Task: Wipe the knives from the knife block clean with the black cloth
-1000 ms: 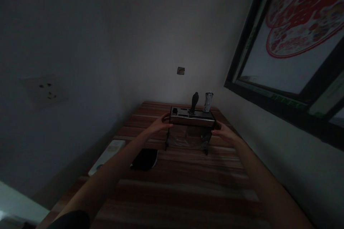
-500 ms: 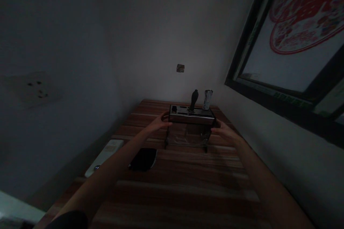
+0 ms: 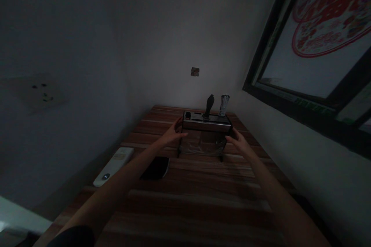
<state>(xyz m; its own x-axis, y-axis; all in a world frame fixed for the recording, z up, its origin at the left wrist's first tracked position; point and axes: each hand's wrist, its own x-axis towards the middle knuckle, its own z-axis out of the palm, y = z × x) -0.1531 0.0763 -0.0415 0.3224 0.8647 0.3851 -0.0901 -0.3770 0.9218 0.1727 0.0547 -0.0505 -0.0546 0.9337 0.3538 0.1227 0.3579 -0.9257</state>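
Observation:
A slotted, metal-topped holder that looks like a knife rack stands upright at the far end of the wooden table. Its front is see-through, with clear film hanging near the bottom. A black handle sticks up from a slot, and beside it rises a silvery wrapped piece. My left hand grips the rack's left side, thumb across the front. On the right side, my right hand holds it with the thumb in front. The fingers behind the sides are partly hidden.
A flat black item and a long white device with a round dial lie on the striped wooden table to the left. Walls close in around the table. A framed picture hangs at right, a socket at left.
The view has tilted slightly, so the table sits a little higher. My right thumb has shifted a bit inward on the front; both hands stay at the rack's sides.

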